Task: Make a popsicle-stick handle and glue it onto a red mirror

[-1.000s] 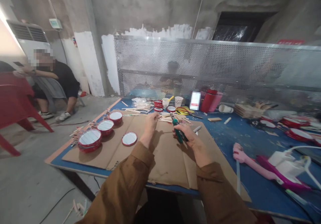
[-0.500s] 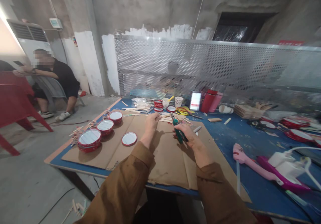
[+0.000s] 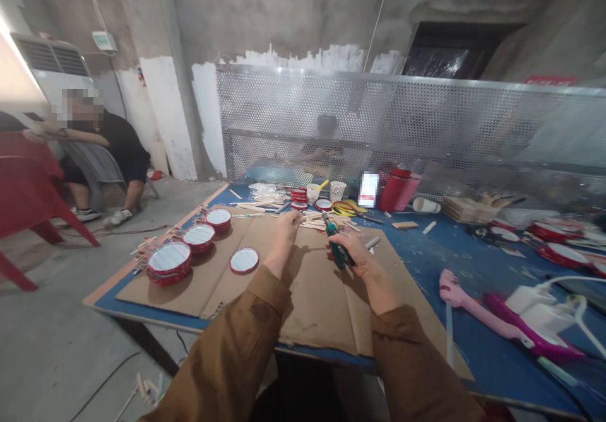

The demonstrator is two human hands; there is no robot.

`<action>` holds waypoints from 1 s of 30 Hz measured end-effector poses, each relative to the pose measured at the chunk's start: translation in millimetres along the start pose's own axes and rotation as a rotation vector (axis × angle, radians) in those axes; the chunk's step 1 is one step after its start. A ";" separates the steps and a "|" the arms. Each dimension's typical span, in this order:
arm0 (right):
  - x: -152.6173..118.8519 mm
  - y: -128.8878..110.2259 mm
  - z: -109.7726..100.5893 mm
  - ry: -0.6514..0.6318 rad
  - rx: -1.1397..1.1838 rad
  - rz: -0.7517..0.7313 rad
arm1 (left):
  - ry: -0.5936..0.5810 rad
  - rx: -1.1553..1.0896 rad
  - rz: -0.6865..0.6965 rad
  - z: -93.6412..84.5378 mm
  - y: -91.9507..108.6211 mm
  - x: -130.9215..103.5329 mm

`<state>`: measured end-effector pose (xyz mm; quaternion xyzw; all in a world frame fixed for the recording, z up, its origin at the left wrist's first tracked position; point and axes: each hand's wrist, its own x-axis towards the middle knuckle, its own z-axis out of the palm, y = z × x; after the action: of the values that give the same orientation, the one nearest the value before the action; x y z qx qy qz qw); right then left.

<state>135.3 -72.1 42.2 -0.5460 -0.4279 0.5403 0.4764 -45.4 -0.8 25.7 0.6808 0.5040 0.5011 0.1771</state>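
My right hand [image 3: 355, 250] is wrapped round the handles of green-handled pliers [image 3: 332, 231], their jaws pointing up and away from me. To its left, my left hand [image 3: 285, 236] is closed in a pinch above the cardboard sheet [image 3: 312, 308]; whatever its fingertips hold is too small to make out. A single red-rimmed disc with a white face [image 3: 243, 260] lies flat left of that hand. Farther left, red-rimmed round pieces [image 3: 169, 258] with white tops stand in a row, thin wooden sticks poking out of their left sides. Loose wooden sticks [image 3: 319, 221] are scattered beyond both hands.
Paper cups [image 3: 338, 191], yellow-handled scissors [image 3: 344, 208], a lit phone [image 3: 368, 189] and a red bottle [image 3: 394, 190] stand or lie along the back. On the right are a pink glue gun [image 3: 492, 315] and a power strip with plugs [image 3: 540, 305]. A person [image 3: 113, 138] sits far left.
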 end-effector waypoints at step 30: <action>-3.6 3.4 12.0 0.086 -0.149 -0.048 | -0.021 -0.107 -0.026 4.0 -10.2 1.0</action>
<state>123.0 -75.5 39.9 -0.5923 -0.4591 0.4712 0.4651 -47.2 5.5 16.9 0.6691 0.4832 0.5179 0.2252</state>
